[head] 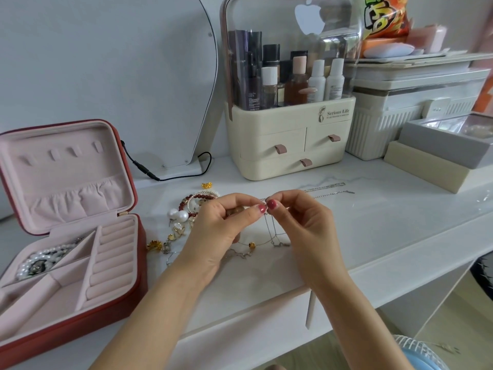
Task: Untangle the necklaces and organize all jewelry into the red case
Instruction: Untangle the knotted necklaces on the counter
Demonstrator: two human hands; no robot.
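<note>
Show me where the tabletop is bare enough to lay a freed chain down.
Bare: the tabletop right of the right hand, before the beige box. Crowded: the jewelry pile between the red case and left hand.

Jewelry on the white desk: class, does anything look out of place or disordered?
Yes. Bracelets, pearl earrings and gold pieces lie in a loose heap beside the open red case, not in it. Both hands, left hand and right hand, pinch a tangled thin chain.

Case (80, 265) left of necklaces (274, 233)
</note>
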